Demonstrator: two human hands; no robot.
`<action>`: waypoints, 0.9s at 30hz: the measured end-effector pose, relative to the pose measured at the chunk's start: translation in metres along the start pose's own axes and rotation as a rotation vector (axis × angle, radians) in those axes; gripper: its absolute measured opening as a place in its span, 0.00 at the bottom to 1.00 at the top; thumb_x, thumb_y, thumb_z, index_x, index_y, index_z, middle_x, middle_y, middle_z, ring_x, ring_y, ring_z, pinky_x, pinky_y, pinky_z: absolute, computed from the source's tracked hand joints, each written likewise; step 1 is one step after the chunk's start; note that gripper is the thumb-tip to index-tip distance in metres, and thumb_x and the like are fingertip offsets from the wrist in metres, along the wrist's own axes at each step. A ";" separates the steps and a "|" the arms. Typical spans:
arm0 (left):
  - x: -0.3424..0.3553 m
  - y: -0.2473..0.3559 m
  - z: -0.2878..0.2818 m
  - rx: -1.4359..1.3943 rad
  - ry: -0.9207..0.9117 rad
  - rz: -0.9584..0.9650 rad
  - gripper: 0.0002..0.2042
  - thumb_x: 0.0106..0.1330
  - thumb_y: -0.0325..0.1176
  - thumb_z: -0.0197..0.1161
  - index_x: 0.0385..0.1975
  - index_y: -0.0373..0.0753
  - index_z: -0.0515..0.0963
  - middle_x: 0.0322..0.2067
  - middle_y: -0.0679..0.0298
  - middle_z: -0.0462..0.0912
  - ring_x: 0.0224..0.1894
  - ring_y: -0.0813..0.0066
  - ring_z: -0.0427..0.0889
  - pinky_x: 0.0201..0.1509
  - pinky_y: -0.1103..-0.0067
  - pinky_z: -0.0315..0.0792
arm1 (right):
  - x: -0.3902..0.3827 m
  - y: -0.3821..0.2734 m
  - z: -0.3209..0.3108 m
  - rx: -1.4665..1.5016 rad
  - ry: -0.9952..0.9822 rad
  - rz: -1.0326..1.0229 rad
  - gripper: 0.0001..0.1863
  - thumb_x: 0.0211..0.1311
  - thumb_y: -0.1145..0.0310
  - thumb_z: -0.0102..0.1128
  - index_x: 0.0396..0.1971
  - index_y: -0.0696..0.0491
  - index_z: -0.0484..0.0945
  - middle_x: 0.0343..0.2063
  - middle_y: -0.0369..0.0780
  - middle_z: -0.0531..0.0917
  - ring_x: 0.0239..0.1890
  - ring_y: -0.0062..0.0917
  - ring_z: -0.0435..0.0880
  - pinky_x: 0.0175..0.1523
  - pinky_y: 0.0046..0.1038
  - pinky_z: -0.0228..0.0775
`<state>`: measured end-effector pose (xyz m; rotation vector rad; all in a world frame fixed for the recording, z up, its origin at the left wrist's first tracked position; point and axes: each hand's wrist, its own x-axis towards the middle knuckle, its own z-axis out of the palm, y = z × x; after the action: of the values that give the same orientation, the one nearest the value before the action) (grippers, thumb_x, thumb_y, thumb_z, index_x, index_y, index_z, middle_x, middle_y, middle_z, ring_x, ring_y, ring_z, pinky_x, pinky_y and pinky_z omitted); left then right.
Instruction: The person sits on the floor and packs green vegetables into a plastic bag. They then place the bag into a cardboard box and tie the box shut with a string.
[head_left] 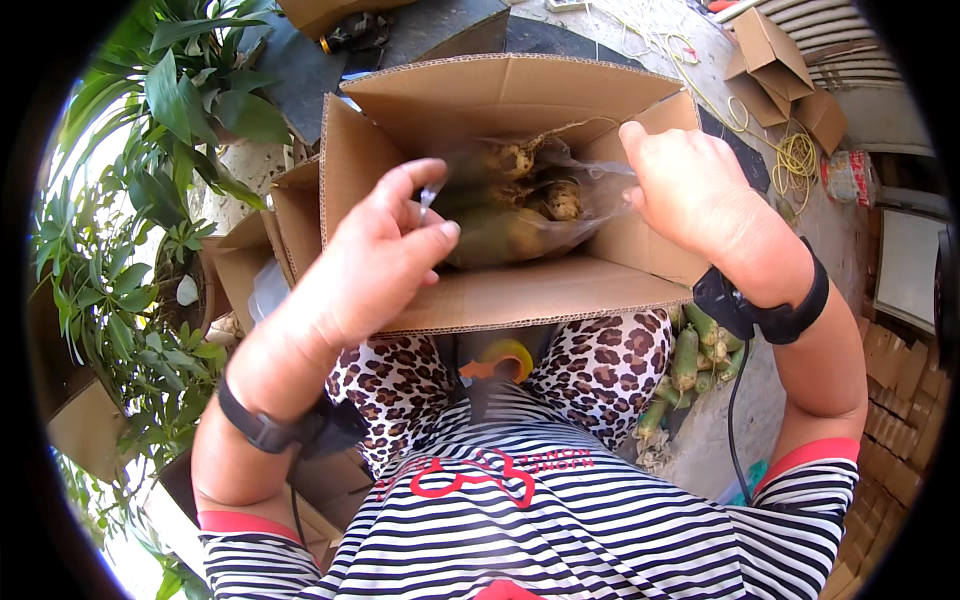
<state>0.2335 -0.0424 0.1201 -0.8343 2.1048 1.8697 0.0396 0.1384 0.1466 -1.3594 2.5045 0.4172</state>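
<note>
A cardboard box (500,300) stands open in front of my lap. Inside it lies a clear plastic bag (600,190) with several long green radishes (563,200), their pale root ends facing right and one thin root tail trailing up. My right hand (690,185) is closed at the box's right side, pinching the bag's edge. Over the left part of the box hovers my left hand (385,235), thumb and index finger apart. A shiny bit of clear film shows between them; whether it is gripped is unclear. The bag's left end is dark and blurred.
More green radishes (700,350) are piled on the ground by my right knee. An orange-yellow tape roll (508,360) sits between my legs. Leafy plants (150,200) crowd the left, beside other cardboard boxes (250,250). Yellow cord (795,165) and empty cartons (770,65) lie far right.
</note>
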 end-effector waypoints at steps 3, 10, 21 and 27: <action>-0.006 -0.014 0.009 -0.329 0.130 0.012 0.23 0.67 0.29 0.56 0.63 0.39 0.64 0.47 0.64 0.74 0.43 0.82 0.72 0.41 0.84 0.70 | 0.002 -0.016 0.000 -0.226 0.226 -0.056 0.10 0.57 0.71 0.57 0.40 0.55 0.76 0.39 0.44 0.80 0.45 0.32 0.83 0.46 0.32 0.77; -0.007 -0.030 0.008 -0.649 0.271 0.190 0.21 0.68 0.29 0.54 0.62 0.38 0.65 0.54 0.59 0.74 0.49 0.79 0.72 0.45 0.82 0.70 | 0.089 -0.073 0.049 -0.058 0.152 -0.424 0.10 0.57 0.73 0.56 0.39 0.55 0.77 0.39 0.42 0.81 0.43 0.35 0.82 0.47 0.33 0.76; 0.000 -0.030 0.002 -0.827 0.237 0.217 0.22 0.66 0.28 0.57 0.61 0.38 0.65 0.55 0.62 0.70 0.51 0.78 0.69 0.49 0.81 0.67 | 0.139 -0.067 0.076 -0.059 -0.055 -0.247 0.10 0.55 0.74 0.56 0.34 0.54 0.85 0.36 0.44 0.85 0.41 0.36 0.85 0.44 0.33 0.78; -0.002 -0.031 0.001 -0.850 0.235 0.231 0.27 0.65 0.28 0.56 0.64 0.38 0.60 0.59 0.57 0.67 0.48 0.78 0.68 0.47 0.83 0.68 | 0.092 -0.043 -0.010 -0.030 -0.237 -0.291 0.08 0.51 0.73 0.57 0.27 0.60 0.83 0.28 0.50 0.84 0.36 0.45 0.84 0.43 0.39 0.77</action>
<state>0.2512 -0.0417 0.0943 -1.0232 1.5024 2.9844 0.0265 0.0415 0.1173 -1.5560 2.0808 0.5195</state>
